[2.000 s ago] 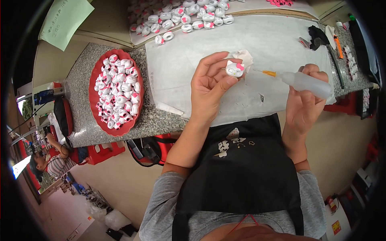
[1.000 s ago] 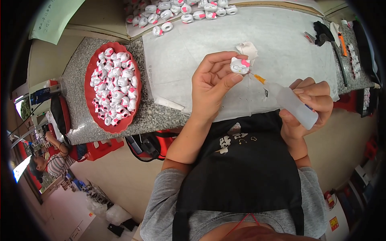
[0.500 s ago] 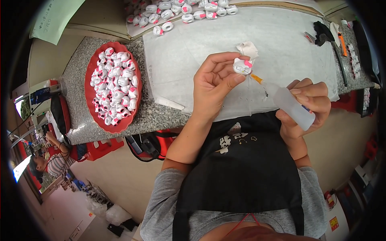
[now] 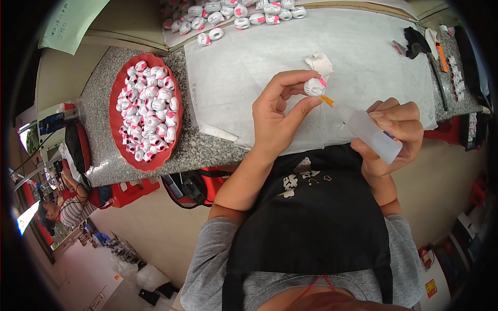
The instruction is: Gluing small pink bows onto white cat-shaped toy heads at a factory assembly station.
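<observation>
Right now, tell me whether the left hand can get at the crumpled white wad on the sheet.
Probably yes: the white wad shows just past the left hand with nothing visibly between, though that hand's grip holds a white cat-head piece.

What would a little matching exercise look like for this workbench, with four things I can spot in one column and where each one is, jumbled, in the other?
Things:
1. White cat-head piece
2. Squeeze bottle
3. Red dish
4. Crumpled white scrap

Places:
A. On the speckled counter, heaped with small white-and-pink pieces
B. Lying on the pale sheet
C. Held in the left hand
D. Held in the right hand

Right pairs: 1-C, 2-D, 3-A, 4-B
</observation>
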`<action>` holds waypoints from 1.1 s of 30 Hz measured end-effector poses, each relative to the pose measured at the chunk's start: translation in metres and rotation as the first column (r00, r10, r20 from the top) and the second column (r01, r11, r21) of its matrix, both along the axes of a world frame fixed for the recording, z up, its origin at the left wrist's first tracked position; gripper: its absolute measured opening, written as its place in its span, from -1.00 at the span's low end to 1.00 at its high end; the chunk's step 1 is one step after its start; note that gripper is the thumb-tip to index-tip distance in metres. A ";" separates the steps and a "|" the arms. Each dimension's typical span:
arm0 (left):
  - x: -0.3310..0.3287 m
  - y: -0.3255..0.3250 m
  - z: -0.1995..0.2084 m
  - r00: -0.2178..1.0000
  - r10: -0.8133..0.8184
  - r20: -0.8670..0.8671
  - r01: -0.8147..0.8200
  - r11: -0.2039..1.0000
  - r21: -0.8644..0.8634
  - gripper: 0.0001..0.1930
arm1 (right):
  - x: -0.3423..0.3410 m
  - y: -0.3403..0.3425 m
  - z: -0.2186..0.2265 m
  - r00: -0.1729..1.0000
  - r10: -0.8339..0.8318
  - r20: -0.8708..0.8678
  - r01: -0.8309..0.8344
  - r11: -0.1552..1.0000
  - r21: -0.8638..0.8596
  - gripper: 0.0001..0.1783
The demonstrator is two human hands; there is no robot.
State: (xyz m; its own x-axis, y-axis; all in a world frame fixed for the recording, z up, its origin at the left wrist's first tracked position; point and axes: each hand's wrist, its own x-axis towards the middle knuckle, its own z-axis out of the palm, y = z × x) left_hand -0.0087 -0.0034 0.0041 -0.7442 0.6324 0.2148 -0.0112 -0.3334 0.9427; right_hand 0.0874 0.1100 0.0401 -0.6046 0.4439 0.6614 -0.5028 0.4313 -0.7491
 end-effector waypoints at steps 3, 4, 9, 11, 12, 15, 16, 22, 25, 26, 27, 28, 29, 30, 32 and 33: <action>0.000 0.000 -0.002 1.000 0.025 -0.011 -0.025 1.000 -0.010 -0.68 | 0.001 0.001 0.000 0.999 0.020 0.029 -0.019 1.000 -0.024 -0.63; 0.000 0.000 -0.002 1.000 0.024 -0.010 -0.024 1.000 -0.009 -0.68 | 0.000 0.003 0.000 0.999 0.040 -0.007 -0.040 0.999 -0.011 -0.57; 0.000 0.002 0.001 1.000 0.023 0.014 -0.023 1.000 -0.013 -0.69 | 0.000 0.008 0.001 0.998 0.045 -0.039 -0.044 0.999 0.007 -0.53; -0.001 0.000 0.003 0.997 0.029 0.077 -0.031 0.999 0.020 -0.69 | -0.001 0.016 0.001 0.999 -0.039 0.023 0.039 0.999 -0.007 -0.56; -0.002 0.000 0.003 0.989 0.037 0.141 -0.043 0.998 0.041 -0.69 | -0.002 0.022 0.002 0.997 -0.031 0.064 0.034 0.999 -0.041 -0.60; -0.004 -0.001 0.004 0.977 0.087 0.196 -0.109 0.989 0.102 -0.68 | -0.010 0.044 -0.002 0.980 0.030 0.198 0.016 0.973 -0.229 -0.76; -0.005 -0.002 0.002 0.976 0.098 0.194 -0.119 0.988 0.099 -0.68 | -0.016 0.052 -0.001 0.981 0.028 0.194 0.016 0.975 -0.221 -0.76; -0.005 -0.002 0.004 0.970 0.082 0.229 -0.113 0.986 0.124 -0.68 | -0.082 0.114 -0.004 0.866 0.092 0.491 0.015 0.978 -0.210 -0.71; -0.004 0.001 0.005 0.968 0.089 0.236 -0.117 0.987 0.109 -0.68 | -0.127 0.140 -0.009 0.800 -0.452 0.395 0.358 0.888 0.290 -0.80; -0.004 0.001 0.004 0.970 0.091 0.227 -0.119 0.987 0.110 -0.68 | -0.137 0.143 -0.012 0.805 -0.449 0.387 0.358 0.889 0.287 -0.80; -0.004 0.000 0.003 0.968 0.092 0.233 -0.120 0.987 0.108 -0.68 | -0.145 0.145 -0.015 0.675 -0.590 0.443 0.345 0.783 0.517 -0.78; -0.004 0.000 0.003 0.966 0.096 0.240 -0.124 0.987 0.104 -0.68 | -0.151 0.146 -0.019 0.527 -0.723 0.446 0.276 0.642 0.715 -0.76; -0.005 0.000 0.003 0.967 0.099 0.234 -0.126 0.987 0.104 -0.68 | -0.155 0.147 -0.022 0.532 -0.722 0.443 0.279 0.643 0.713 -0.76; -0.004 0.001 0.003 0.965 0.097 0.242 -0.123 0.988 0.098 -0.68 | -0.157 0.149 -0.025 0.522 -0.740 0.423 0.296 0.623 0.724 -0.76; -0.004 0.001 0.004 0.963 0.098 0.253 -0.124 0.988 0.089 -0.68 | -0.158 0.157 -0.034 0.582 -0.731 0.356 0.311 0.604 0.734 -0.76; -0.004 0.001 0.005 0.962 0.089 0.257 -0.116 0.989 0.092 -0.68 | -0.156 0.162 -0.038 0.581 -0.732 0.356 0.311 0.604 0.734 -0.76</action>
State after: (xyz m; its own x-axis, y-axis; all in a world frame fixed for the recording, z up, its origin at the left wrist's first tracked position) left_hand -0.0130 -0.0024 0.0092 -0.8422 0.5340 0.0739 -0.2037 -0.4421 0.8736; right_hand -0.0685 0.2717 0.0019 -0.7110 0.5012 0.4932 0.4051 0.8653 -0.2953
